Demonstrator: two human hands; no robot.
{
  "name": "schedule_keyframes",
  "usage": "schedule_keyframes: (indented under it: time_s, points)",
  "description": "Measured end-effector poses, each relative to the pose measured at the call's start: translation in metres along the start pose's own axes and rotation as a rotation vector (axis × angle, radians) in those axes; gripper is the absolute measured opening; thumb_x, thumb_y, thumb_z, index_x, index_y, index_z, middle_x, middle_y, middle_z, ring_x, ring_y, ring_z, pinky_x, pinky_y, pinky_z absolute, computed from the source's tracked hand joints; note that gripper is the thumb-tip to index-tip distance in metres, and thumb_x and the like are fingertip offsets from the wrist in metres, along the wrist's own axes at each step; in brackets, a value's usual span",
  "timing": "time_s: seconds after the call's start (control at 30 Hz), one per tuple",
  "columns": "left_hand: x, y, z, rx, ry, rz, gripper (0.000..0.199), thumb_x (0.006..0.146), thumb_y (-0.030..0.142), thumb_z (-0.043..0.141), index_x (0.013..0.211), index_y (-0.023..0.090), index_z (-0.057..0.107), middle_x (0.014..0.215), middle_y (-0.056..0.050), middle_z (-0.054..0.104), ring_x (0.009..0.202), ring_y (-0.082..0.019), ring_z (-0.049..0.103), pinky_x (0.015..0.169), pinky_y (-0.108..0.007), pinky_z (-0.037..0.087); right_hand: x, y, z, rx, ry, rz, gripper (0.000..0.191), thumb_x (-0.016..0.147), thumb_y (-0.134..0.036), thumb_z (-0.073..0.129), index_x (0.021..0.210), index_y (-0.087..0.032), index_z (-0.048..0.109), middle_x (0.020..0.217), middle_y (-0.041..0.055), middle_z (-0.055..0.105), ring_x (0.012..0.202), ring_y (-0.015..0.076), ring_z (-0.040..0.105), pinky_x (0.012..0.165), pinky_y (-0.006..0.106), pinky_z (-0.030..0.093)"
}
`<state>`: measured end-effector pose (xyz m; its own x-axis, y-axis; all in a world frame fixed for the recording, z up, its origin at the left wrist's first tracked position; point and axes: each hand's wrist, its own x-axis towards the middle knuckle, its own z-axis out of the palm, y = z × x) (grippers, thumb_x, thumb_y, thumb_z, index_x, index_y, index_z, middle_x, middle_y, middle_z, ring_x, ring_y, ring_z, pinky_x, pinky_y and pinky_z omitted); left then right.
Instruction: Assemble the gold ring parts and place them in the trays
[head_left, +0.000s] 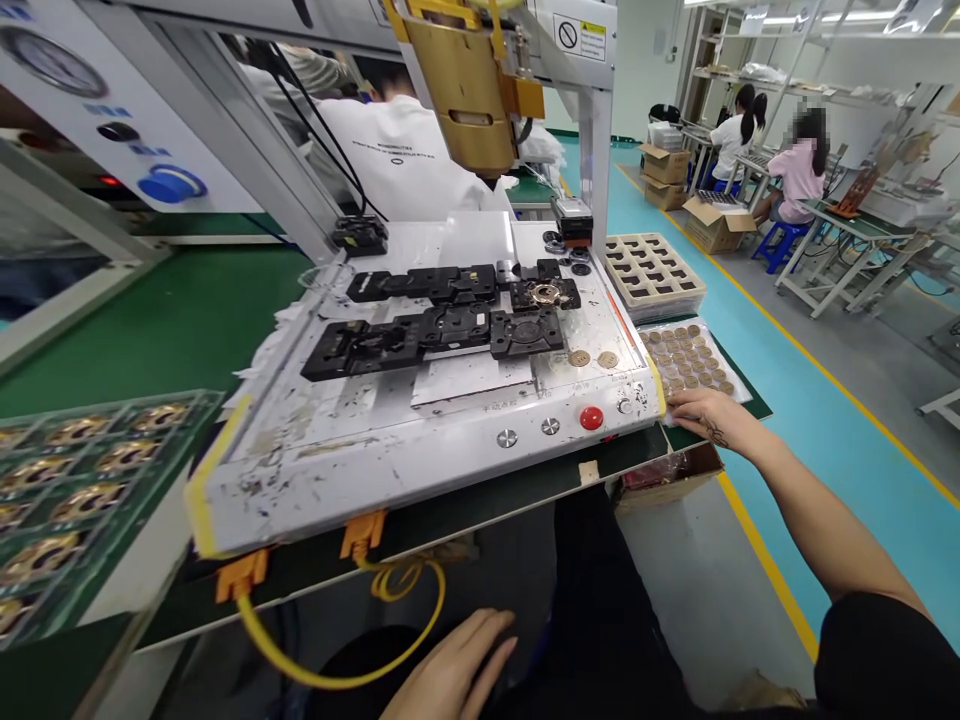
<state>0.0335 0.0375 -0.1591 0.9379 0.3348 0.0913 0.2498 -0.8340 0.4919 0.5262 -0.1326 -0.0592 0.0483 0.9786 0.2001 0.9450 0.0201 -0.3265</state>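
My right hand (709,416) reaches to the front right corner of the white machine, at the near edge of a sheet of round brass-coloured discs (686,358). Its fingers are drawn together; whether a disc is between them is hidden. Low over my lap, my left hand (457,668) holds nothing, its fingers stretched out and the thumb apart. On the machine bed (472,385) lie two rows of black fixtures (454,325). A gold ring-shaped part (545,293) sits in the right fixture of the back row. Two loose discs (592,358) lie in front of it.
Above the bed hangs a gold cylindrical machine head (469,95). A red button (591,418) is on the front panel. At left is a tray of gold parts (82,480); beige trays (654,275) stand at right. A yellow cable (322,680) loops below. Other people sit beyond.
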Motion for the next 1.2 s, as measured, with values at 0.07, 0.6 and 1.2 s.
schedule_keyframes:
  time_s: [0.07,0.6,1.2]
  points:
    - [-0.001,0.000,0.001,-0.010,-0.007,-0.014,0.028,0.107,0.037,0.056,0.121,0.030,0.080,0.121,-0.003,0.084,0.113,-0.027,0.082,0.098,-0.030,0.066,0.002,-0.004,-0.002,-0.029,-0.007,-0.006,0.026,0.108,-0.022,0.059,0.098,-0.023,0.082,0.124,0.0103,0.080,0.112,0.0275,0.077,0.096,0.040,0.062]
    - [-0.004,0.000,0.005,-0.048,0.001,-0.010,0.031,0.109,0.044,0.054,0.121,0.029,0.078,0.118,-0.006,0.083,0.109,-0.026,0.082,0.091,-0.030,0.068,0.009,-0.012,0.020,-0.192,0.108,0.098,0.010,0.100,-0.027,0.074,0.095,-0.020,0.070,0.106,0.0112,0.072,0.097,0.0286,0.070,0.082,0.040,0.053]
    - [0.007,0.019,0.002,-0.103,-0.044,-0.046,0.028,0.109,0.035,0.052,0.117,0.026,0.077,0.112,-0.006,0.083,0.103,-0.025,0.083,0.089,-0.032,0.068,0.014,-0.019,0.001,-0.376,-0.172,0.003,0.019,0.103,-0.010,0.058,0.093,-0.015,0.073,0.104,0.0144,0.072,0.084,0.0249,0.068,0.072,0.036,0.051]
